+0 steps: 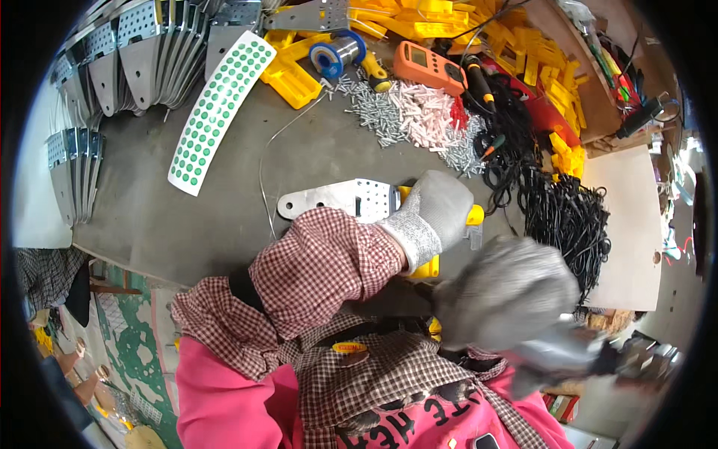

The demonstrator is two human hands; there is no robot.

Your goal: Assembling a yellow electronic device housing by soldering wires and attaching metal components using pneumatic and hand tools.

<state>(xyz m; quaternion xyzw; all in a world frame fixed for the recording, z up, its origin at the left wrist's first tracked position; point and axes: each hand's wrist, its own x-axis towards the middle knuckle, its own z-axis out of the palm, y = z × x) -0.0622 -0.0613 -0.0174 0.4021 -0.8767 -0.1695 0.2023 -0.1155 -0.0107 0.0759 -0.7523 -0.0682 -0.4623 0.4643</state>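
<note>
My left hand (441,213), in a grey knit glove, is closed over a yellow plastic part that shows on both sides of the glove. A silver perforated metal plate (340,199) with a rounded end sticks out from it to the left. Beneath the glove, more yellow plastic (428,267) shows near the table edge. My right hand (512,292), gloved in grey, is smeared by motion close to my body. It looks curled round a grey power tool (565,346), which points right with a dark, metallic end; its exact kind is blurred.
Metal plates (138,56) stand stacked at the far left, beside a green-dotted sticker strip (221,112). Behind my hands lie a solder spool (338,54), silver screws (378,112), pink plugs (426,112) and an orange meter (429,67). Black cables (565,224) and yellow parts (557,71) pile at right.
</note>
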